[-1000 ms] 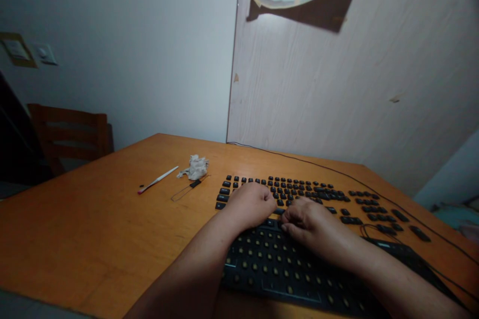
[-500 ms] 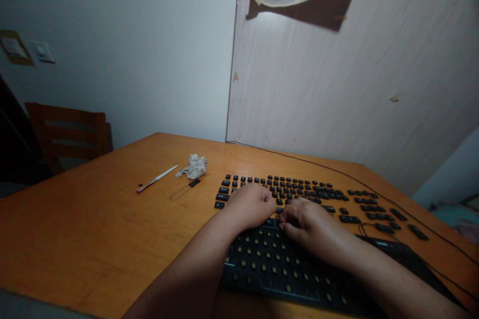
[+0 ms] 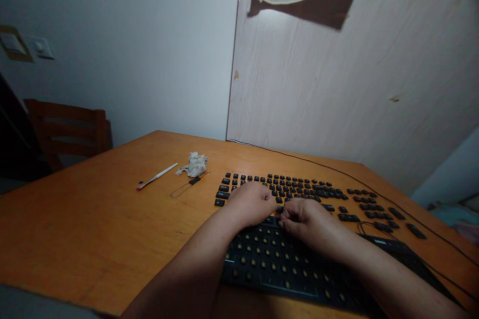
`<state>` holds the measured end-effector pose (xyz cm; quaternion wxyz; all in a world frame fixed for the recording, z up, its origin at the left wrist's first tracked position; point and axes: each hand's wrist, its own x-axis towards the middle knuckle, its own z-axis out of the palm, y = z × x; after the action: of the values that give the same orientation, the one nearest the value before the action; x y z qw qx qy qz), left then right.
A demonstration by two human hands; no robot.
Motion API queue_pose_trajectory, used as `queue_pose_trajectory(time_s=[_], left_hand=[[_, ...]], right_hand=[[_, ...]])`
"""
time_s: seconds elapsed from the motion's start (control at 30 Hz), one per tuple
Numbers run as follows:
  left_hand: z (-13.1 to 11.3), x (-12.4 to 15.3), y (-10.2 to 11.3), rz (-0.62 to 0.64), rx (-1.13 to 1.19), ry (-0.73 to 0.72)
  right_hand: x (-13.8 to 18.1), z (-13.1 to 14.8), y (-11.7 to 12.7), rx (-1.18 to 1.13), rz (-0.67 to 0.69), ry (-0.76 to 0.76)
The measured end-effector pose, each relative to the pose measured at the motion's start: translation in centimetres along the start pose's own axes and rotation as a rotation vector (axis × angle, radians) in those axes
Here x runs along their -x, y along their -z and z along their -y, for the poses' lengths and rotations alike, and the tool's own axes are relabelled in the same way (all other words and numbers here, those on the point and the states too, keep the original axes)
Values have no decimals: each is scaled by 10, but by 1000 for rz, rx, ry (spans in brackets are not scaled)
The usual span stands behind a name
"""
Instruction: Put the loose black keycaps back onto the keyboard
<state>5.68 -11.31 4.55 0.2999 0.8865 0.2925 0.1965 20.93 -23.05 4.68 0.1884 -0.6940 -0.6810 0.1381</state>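
From my head camera, my left hand (image 3: 251, 204) and right hand (image 3: 306, 219) met, fingers curled, at the far edge of the stripped black keyboard base (image 3: 284, 269); whether they pinched a cap, I cannot tell. Loose black keycaps (image 3: 299, 190) lay in rows just beyond on the orange wooden table (image 3: 93, 229). I judged I was mid-way refitting caps, which called for careful alignment next.

The wooden table (image 3: 93, 239) carries a keyboard (image 3: 284, 269), loose keycaps (image 3: 299, 189), a tissue (image 3: 195, 164) and a brush (image 3: 157, 177).
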Motion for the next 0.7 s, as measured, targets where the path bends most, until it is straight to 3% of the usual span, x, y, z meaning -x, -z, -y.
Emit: queue_pose_trajectory(time_s=[0.53,0.7], left_hand=[[1,-1,0,31,-53,-34],[0,-1,1,105,-62,-7]], right_hand=[[2,2,2,15,2,17],[9,-2,10,13,14,15]])
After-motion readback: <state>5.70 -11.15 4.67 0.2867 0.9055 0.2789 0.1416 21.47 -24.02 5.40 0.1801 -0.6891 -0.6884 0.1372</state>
